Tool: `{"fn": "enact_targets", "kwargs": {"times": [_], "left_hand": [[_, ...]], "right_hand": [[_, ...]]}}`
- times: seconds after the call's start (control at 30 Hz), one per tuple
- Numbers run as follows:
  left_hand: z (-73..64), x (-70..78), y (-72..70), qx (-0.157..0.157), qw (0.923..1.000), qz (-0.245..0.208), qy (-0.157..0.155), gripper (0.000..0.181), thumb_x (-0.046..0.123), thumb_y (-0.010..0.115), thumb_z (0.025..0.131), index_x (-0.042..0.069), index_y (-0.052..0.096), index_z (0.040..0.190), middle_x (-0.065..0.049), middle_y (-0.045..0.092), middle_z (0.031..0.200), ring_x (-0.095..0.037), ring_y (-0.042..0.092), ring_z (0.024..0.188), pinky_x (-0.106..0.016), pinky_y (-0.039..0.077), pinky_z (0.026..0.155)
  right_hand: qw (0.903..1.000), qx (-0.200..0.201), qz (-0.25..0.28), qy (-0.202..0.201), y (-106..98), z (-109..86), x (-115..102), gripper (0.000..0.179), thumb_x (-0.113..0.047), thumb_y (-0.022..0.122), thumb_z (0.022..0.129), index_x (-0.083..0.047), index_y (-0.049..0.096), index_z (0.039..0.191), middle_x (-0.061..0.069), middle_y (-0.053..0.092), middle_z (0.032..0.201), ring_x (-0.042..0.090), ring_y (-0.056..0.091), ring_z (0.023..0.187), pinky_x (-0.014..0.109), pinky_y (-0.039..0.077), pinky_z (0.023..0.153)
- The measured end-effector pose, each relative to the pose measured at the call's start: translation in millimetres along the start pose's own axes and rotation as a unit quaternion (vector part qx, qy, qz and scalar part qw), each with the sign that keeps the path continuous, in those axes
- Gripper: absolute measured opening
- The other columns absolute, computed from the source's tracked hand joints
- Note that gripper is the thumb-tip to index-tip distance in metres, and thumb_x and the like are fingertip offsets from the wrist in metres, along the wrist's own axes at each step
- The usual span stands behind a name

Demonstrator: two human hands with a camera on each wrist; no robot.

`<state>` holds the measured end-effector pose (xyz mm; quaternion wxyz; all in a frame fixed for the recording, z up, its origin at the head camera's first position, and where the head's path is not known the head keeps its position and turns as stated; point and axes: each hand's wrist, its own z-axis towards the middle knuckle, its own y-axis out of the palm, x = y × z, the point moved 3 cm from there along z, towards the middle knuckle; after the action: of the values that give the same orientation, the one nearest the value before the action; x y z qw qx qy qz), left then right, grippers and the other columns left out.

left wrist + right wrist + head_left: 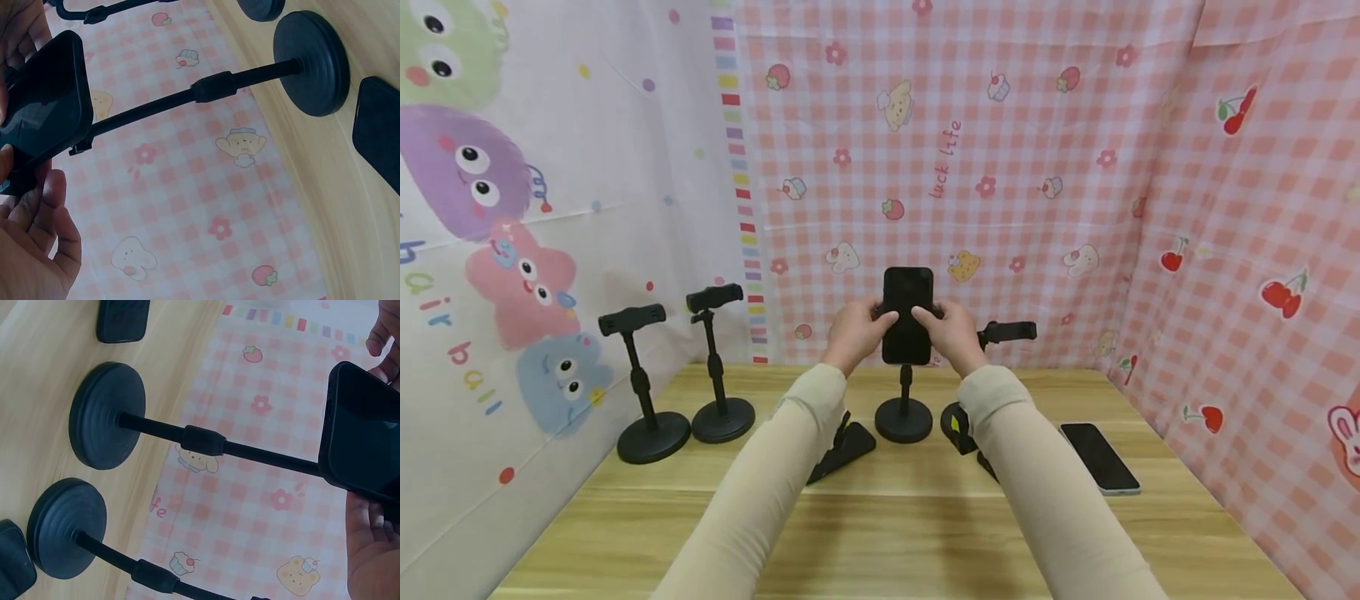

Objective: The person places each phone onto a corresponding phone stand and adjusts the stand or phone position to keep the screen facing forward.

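A black smartphone (907, 337) stands upright, screen toward me, at the top of a black phone stand (903, 421) in the middle of the table. My left hand (854, 332) grips its left side, thumb on the screen and fingers behind. On the opposite edge my right hand (957, 335) does the same. In the left wrist view, the left hand (37, 240) has its fingers curled at the holder behind the phone (59, 94). The right wrist view shows the stand's pole (269, 456) running up behind the phone (359, 434). The holder's clamp is mostly hidden.
Two phone stands (653, 435) (723, 418) with bare clamps stand at the left. Another stand's clamp (1011, 332) shows behind my right hand. Phones lie on the table: one at right (1101, 458), one by my left forearm (853, 447), one partly hidden by my right sleeve. Patterned curtains (1037, 133) enclose the table.
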<state>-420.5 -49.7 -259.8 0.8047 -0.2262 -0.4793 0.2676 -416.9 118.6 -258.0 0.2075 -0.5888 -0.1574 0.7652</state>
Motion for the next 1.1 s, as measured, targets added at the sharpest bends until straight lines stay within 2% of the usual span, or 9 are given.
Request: {"fn": "enact_targets", "kwargs": {"times": [0.2, 0.37, 0.53, 0.73, 0.8, 1.0, 1.1], "left_hand": [[-2.4, 1.6, 0.7, 0.018, 0.9997, 0.013, -0.004, 0.031, 0.036, 0.061, 0.1, 0.012, 0.069, 0.117, -0.005, 0.068, 0.091, -0.021, 0.059, 0.072, -0.034, 0.044, 0.062], [-1.9, 4.3, 0.5, 0.019, 0.9998, 0.009, -0.006, 0.034, 0.039, 0.06, 0.1, 0.013, 0.068, 0.121, -0.004, 0.067, 0.091, -0.02, 0.058, 0.07, -0.033, 0.043, 0.06], [-2.4, 6.2, 0.0, 0.018, 0.9998, 0.01, -0.007, 0.036, 0.039, 0.06, 0.099, 0.013, 0.068, 0.122, -0.004, 0.066, 0.087, -0.02, 0.057, 0.066, -0.032, 0.042, 0.057], [-4.1, 4.2, 1.3, 0.024, 0.9997, 0.004, -0.003, 0.03, 0.04, 0.061, 0.099, 0.014, 0.07, 0.11, -0.003, 0.064, 0.08, -0.021, 0.055, 0.063, -0.032, 0.04, 0.055], [-4.5, 2.4, 2.1, 0.024, 0.9997, 0.006, -0.002, 0.03, 0.039, 0.06, 0.099, 0.013, 0.07, 0.11, -0.004, 0.065, 0.082, -0.021, 0.055, 0.064, -0.032, 0.041, 0.055], [-4.7, -1.8, 3.9, 0.022, 0.9995, 0.021, -0.003, 0.039, 0.039, 0.06, 0.1, 0.012, 0.067, 0.126, -0.006, 0.069, 0.099, -0.02, 0.061, 0.074, -0.035, 0.047, 0.062], [-4.2, -0.7, 4.8, 0.022, 0.9994, 0.027, 0.001, 0.038, 0.04, 0.06, 0.099, 0.012, 0.067, 0.124, -0.007, 0.07, 0.101, -0.021, 0.062, 0.076, -0.037, 0.048, 0.064]], "right_hand": [[1.0, 0.0, -0.002, -0.005, 0.2, -0.9, 1.1, 0.048, -0.042, 0.057, 0.1, -0.009, 0.059, 0.135, 0.014, 0.061, 0.128, 0.03, 0.058, 0.115, 0.048, 0.048, 0.095], [0.9998, -0.011, 0.018, 0.006, -3.0, 0.9, 3.3, 0.051, -0.043, 0.058, 0.1, -0.011, 0.055, 0.139, 0.013, 0.059, 0.129, 0.029, 0.057, 0.112, 0.047, 0.048, 0.093], [0.9993, -0.012, 0.036, 0.004, -2.8, 2.7, 5.2, 0.044, -0.042, 0.059, 0.1, -0.011, 0.061, 0.131, 0.012, 0.063, 0.12, 0.027, 0.059, 0.104, 0.044, 0.049, 0.088], [0.9995, 0.004, 0.031, -0.01, -0.9, 1.4, 6.4, 0.037, -0.04, 0.059, 0.1, -0.01, 0.066, 0.12, 0.011, 0.064, 0.112, 0.026, 0.057, 0.096, 0.042, 0.047, 0.082], [0.9996, 0.009, 0.025, -0.013, 0.5, 0.7, 7.2, 0.038, -0.041, 0.059, 0.1, -0.009, 0.066, 0.119, 0.012, 0.064, 0.112, 0.026, 0.057, 0.096, 0.042, 0.047, 0.083], [0.9998, 0.014, 0.011, -0.003, 3.7, -2.9, 7.5, 0.041, -0.043, 0.058, 0.099, -0.009, 0.064, 0.122, 0.012, 0.063, 0.118, 0.028, 0.058, 0.106, 0.046, 0.048, 0.091], [0.9998, 0.019, 0.009, -0.004, 3.1, -2.5, 8.4, 0.04, -0.043, 0.059, 0.099, -0.009, 0.064, 0.119, 0.012, 0.063, 0.117, 0.028, 0.058, 0.105, 0.047, 0.047, 0.091]]}}
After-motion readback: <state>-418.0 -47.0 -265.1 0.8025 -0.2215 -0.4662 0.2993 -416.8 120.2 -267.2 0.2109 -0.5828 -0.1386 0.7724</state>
